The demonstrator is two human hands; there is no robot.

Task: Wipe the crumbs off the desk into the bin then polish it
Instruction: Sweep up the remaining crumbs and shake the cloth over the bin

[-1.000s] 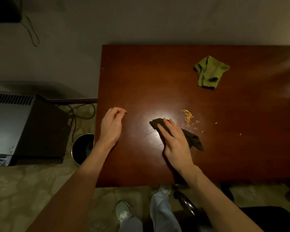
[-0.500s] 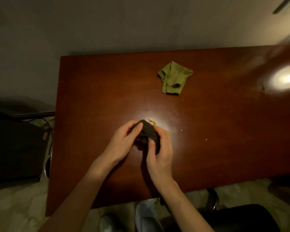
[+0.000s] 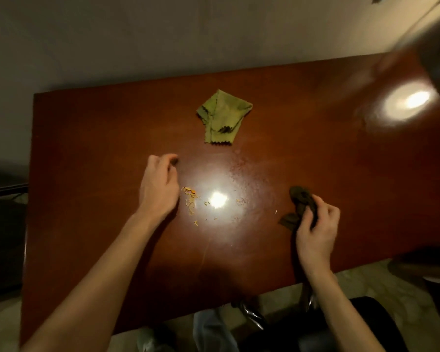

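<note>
Two bare hands work over a dark red wooden desk (image 3: 87, 174) seen from above. The left hand (image 3: 160, 189), at centre left of the frame, rests on the wood with its fingers loosely curled round nothing. It sits just left of a small scatter of orange and pale crumbs (image 3: 191, 199), seemingly as a wall to stop them skidding past. The right hand (image 3: 318, 229), at centre right, grips a bunched dark cloth (image 3: 301, 201), fingers curled round its folds, probably readied for a sweep. The crumbs lie between the hands, close to the left one and well apart from the dark cloth. A crumpled green cloth (image 3: 222, 118) lies at upper centre, likely kept for polishing. No bin is in view.
</note>
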